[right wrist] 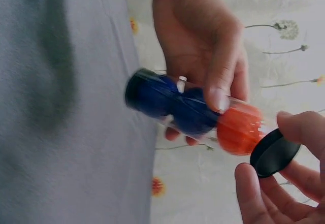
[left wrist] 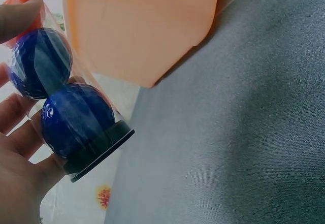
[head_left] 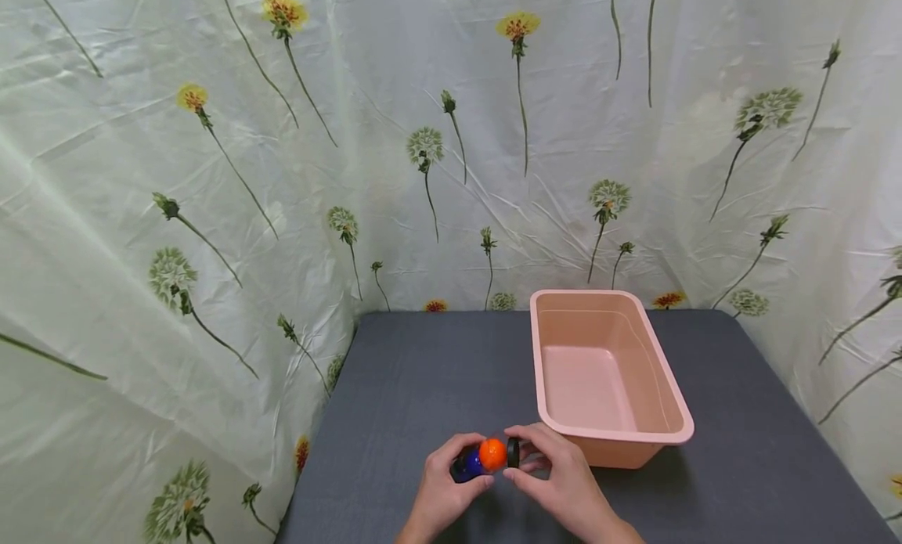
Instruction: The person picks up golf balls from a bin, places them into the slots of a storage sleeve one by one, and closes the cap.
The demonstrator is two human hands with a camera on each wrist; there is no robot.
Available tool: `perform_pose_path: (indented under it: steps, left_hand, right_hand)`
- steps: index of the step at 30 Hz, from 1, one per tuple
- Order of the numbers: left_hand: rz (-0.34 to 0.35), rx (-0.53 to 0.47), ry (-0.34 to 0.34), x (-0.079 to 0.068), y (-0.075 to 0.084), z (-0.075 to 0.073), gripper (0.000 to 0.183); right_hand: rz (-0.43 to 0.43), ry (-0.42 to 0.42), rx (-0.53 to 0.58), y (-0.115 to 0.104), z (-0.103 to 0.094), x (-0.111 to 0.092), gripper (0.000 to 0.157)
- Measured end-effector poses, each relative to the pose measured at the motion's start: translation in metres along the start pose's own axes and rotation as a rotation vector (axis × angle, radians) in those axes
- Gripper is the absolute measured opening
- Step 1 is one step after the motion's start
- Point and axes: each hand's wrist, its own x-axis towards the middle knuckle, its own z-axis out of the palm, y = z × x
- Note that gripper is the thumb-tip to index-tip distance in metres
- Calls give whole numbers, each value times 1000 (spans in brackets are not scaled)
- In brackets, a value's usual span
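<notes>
My left hand [head_left: 444, 489] grips a clear plastic tube [left wrist: 94, 74] with its fingers and thumb around the side. Inside it, two glossy blue balls [left wrist: 76, 120] and one orange ball [head_left: 492, 454] lie in a row, the orange one towards my right hand. A black base cap [left wrist: 101, 150] closes the tube's far left end. Between thumb and fingertips, my right hand [head_left: 564, 473] pinches a round black cap [right wrist: 274, 153]. That cap sits tilted right at the orange ball's end of the tube, its flat face showing in the right wrist view.
A pink plastic tub [head_left: 606, 434] stands on the dark grey table [head_left: 423, 372], just beyond my right hand. Flower-printed white sheeting [head_left: 423, 74] hangs behind the table and along its sides.
</notes>
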Motion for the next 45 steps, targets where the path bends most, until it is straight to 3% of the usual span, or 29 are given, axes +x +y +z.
perform_pose_path:
  steps: [8, 13, 25, 31, 45]
  left_hand:
    - [93, 26, -7, 0, 1, 1, 50]
    - [86, 52, -18, -1, 3, 1, 49]
    - [93, 107, -31, -1, 3, 2, 48]
    - [86, 125, -19, -1, 3, 4, 48]
    - [306, 227, 83, 9, 6, 11, 47]
  right_hand:
    - [-129, -64, -192, -14, -8, 9, 46]
    - [-145, -131, -280, -18, -12, 12, 43]
    - [-47, -241, -342, -27, -17, 22, 43]
    - [-47, -213, -381, -27, -15, 22, 42]
    - [-1, -61, -409, -29, -10, 27, 42]
